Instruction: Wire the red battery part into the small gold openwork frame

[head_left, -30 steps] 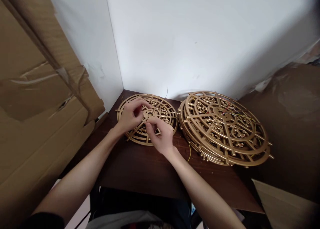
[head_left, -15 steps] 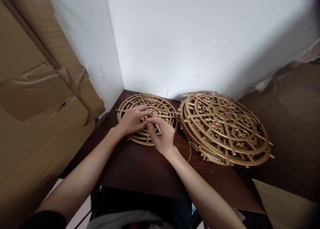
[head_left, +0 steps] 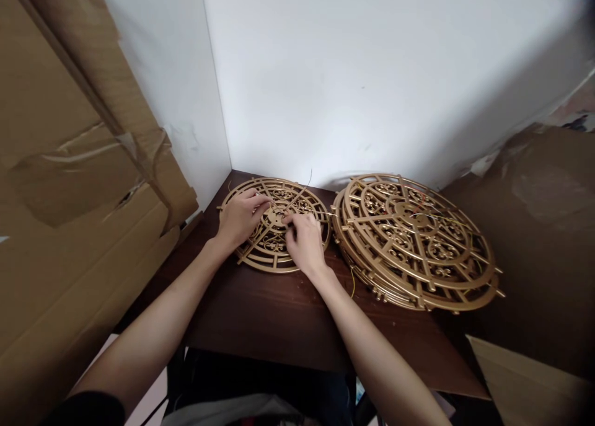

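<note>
A round gold openwork panel with scrollwork and a centre hub lies flat on the dark brown table. My left hand rests over its left side, thumb and fingers closed near the hub, and what they hold is too small to make out. On the other side of the hub is my right hand, its fingertips pinched low against the panel. Whatever sits in that pinch is too small to name. A thin dark wire sticks up past the panel's far rim.
To the right stands a stack of similar gold panels, with thin red and yellow wires on top. A yellow wire hangs from its near side. Cardboard covers the left, more cardboard the right, and a white wall the back.
My hands, which met over the hub, have drawn apart: the left to the left, the right slightly right. The hub now shows between them. The view has shifted slightly.
</note>
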A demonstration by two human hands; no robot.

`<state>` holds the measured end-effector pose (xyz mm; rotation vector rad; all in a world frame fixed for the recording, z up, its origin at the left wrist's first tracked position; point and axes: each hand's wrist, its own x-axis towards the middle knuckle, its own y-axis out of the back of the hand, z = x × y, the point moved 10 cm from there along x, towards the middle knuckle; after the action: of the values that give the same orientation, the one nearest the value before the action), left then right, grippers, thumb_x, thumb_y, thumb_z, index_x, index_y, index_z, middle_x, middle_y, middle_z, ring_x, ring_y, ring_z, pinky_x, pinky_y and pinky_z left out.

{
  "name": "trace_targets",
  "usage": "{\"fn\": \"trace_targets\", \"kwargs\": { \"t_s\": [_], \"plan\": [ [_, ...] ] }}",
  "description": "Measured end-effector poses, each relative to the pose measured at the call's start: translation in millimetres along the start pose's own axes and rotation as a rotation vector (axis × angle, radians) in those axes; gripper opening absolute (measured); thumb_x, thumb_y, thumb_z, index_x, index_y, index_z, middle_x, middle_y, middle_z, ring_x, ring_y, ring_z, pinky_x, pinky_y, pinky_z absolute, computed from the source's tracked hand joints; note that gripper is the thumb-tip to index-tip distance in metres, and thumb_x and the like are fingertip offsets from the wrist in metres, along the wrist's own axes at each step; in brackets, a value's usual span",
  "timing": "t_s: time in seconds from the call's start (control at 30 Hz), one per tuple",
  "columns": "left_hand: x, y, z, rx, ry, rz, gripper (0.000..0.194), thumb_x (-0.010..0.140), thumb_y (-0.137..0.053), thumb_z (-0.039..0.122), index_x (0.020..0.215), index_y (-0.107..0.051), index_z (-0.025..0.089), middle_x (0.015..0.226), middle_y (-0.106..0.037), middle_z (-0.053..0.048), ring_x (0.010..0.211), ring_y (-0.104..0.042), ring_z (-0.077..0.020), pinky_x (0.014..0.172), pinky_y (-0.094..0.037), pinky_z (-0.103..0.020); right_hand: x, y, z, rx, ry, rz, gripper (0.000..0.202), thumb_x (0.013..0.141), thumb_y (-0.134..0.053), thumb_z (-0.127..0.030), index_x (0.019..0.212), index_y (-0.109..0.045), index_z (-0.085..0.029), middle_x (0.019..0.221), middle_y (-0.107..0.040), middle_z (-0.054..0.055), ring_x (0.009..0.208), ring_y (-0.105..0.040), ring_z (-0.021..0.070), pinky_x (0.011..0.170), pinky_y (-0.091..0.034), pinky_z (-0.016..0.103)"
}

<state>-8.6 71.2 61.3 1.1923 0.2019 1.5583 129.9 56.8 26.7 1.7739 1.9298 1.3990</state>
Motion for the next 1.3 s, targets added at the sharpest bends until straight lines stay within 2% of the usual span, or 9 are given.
{"fn": "trace_targets", "kwargs": {
  "t_s": [0.27,0.47,0.57,0.67,0.83,0.97,1.13,1.3],
  "plan": [
    [1,4.3,-2,-0.037,0.034,0.023,0.023,0.089,-0.055,0.032,0.084,-0.073,0.019,0.075,-0.061,-0.004,0.066,-0.050,-0.0160,0.064,-0.038,-0.029,-1,-15,-5,0.034,0.064,-0.128,0.032,0.084,-0.051,-0.013,0.112,-0.065,-0.021,0.121,-0.064,0.006,0.113,-0.048,0.0265,0.101,-0.036,0.045],
    [1,8.0,-6,-0.036,0.077,0.067,0.023,0.086,-0.059,0.034,0.083,-0.075,0.019,0.072,-0.063,-0.004,0.064,-0.051,-0.0163,0.062,-0.036,-0.028,-1,-19,-5,-0.016,0.085,-0.175,0.037,0.085,-0.048,-0.012,0.118,-0.064,-0.022,0.124,-0.060,0.010,0.118,-0.046,0.0273,0.099,-0.034,0.046],
    [1,11.2,-18,-0.154,0.153,0.127,0.024,0.083,-0.062,0.038,0.082,-0.076,0.018,0.072,-0.067,-0.004,0.063,-0.053,-0.0157,0.061,-0.038,-0.027,-1,-16,-4,0.038,0.091,-0.141,0.042,0.084,-0.046,-0.007,0.119,-0.062,-0.022,0.122,-0.061,0.009,0.118,-0.048,0.0260,0.099,-0.035,0.046],
    [-1,10.3,-36,-0.366,0.314,0.168,0.026,0.080,-0.065,0.040,0.079,-0.075,0.016,0.066,-0.067,-0.003,0.055,-0.049,-0.0126,0.053,-0.037,-0.024,0,-11,-5,0.157,0.098,-0.079,0.045,0.083,-0.044,-0.005,0.120,-0.062,-0.022,0.120,-0.062,0.008,0.116,-0.052,0.0234,0.101,-0.038,0.044],
    [-12,-5.1,-55,-0.863,0.632,0.172,0.029,0.070,-0.074,0.040,0.081,-0.070,0.013,0.061,-0.059,0.000,0.037,-0.029,-0.0025,0.034,-0.018,-0.017,4,4,-5,0.408,0.091,0.062,0.039,0.083,-0.043,-0.006,0.110,-0.066,-0.022,0.114,-0.064,0.007,0.111,-0.058,0.0183,0.100,-0.043,0.037],
    [-13,-11.3,-55,-1.089,0.697,0.165,0.034,0.062,-0.081,0.036,0.081,-0.068,0.010,0.061,-0.059,0.000,0.038,-0.031,-0.0005,0.033,-0.018,-0.013,7,12,-1,0.583,0.044,0.134,0.035,0.082,-0.045,-0.008,0.106,-0.068,-0.021,0.106,-0.066,0.007,0.098,-0.063,0.0162,0.090,-0.049,0.033],
    [-16,-14.5,-60,-1.201,0.776,0.207,0.030,0.063,-0.080,0.027,0.082,-0.066,0.009,0.075,-0.069,-0.008,0.042,-0.035,-0.0004,0.033,-0.020,-0.011,8,19,5,0.768,-0.027,0.189,0.027,0.083,-0.049,-0.013,0.098,-0.070,-0.019,0.101,-0.068,0.007,0.093,-0.064,0.0161,0.086,-0.051,0.032],
    [-17,-17.6,-62,-1.275,0.825,0.219,0.025,0.066,-0.074,0.011,0.089,-0.065,0.009,0.091,-0.073,-0.015,0.046,-0.041,-0.0016,0.033,-0.022,-0.010,8,22,6,0.861,-0.090,0.204,0.019,0.082,-0.055,-0.019,0.092,-0.071,-0.019,0.095,-0.070,0.007,0.091,-0.066,0.0172,0.084,-0.053,0.032]
  ]
}}
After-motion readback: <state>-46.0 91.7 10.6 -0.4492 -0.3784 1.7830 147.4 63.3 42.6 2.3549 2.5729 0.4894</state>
